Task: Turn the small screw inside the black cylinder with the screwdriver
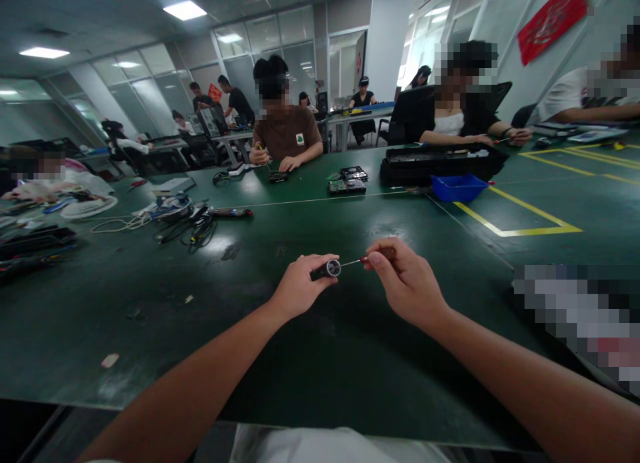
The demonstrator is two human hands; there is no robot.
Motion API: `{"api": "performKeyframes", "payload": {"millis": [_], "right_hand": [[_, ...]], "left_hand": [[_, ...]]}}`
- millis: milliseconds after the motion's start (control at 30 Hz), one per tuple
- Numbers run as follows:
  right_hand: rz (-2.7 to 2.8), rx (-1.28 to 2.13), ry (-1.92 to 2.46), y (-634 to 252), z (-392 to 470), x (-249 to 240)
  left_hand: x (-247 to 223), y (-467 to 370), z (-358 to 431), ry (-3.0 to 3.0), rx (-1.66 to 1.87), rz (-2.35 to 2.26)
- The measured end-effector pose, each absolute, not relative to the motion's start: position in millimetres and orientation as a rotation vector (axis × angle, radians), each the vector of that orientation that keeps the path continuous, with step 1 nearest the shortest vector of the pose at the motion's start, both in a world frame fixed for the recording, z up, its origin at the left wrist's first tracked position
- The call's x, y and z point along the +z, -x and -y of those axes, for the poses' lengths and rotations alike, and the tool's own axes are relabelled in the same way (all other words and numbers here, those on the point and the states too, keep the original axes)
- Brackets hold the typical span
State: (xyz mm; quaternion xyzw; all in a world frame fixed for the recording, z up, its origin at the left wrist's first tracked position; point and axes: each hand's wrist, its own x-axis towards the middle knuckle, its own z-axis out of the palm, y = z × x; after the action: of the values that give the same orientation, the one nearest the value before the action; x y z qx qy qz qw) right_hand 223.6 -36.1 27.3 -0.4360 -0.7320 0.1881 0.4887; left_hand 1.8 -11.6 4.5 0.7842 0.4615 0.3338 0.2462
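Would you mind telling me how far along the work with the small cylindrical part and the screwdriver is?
Done: nothing on the green table shows a finished step. In hand: the left hand grips a small cylindrical part, and the right hand holds a screwdriver with its tip at the part's end. Left: cannot tell.

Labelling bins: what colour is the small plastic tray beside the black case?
Blue. The small plastic tray shows best in the head view.
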Motion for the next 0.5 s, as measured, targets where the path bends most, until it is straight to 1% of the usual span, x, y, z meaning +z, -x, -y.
{"api": "performKeyframes", "payload": {"millis": [200, 333, 500], "right_hand": [[1.804, 0.484, 1.096, -225.0, 37.7, 32.4], [1.873, 0.44, 1.088, -225.2, 38.2, 35.6], [1.858, 0.395, 1.183, -222.4, 39.0, 36.4]], "left_hand": [[5.3, -0.9, 11.6, -2.132, 0.913, -1.258], [5.7, -2.5, 12.2, -2.171, 0.867, -1.289], [5.6, -5.2, 14.0, -2.21, 0.832, -1.284]]}}
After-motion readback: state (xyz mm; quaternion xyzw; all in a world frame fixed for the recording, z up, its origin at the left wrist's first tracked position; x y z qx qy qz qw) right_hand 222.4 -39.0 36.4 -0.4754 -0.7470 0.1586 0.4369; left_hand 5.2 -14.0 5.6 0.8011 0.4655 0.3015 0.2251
